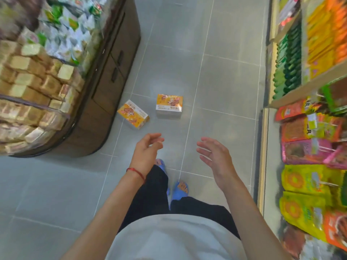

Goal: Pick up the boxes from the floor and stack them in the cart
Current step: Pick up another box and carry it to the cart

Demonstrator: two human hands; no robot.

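Ahead, 2 printed boxes are seen on the floor: the left box beside a wooden stand, the right box nearby. The left hand and right hand are held empty, fingers spread. Light, stiff card is presumed; opposite sides are best gripped.

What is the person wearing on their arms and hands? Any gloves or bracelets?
No gloves, and no sleeves show on the forearms: both arms are bare. The left hand has a thin red string bracelet around its wrist. The right hand has nothing on its wrist. I see no rings on either hand. The shirt is pale grey-white.
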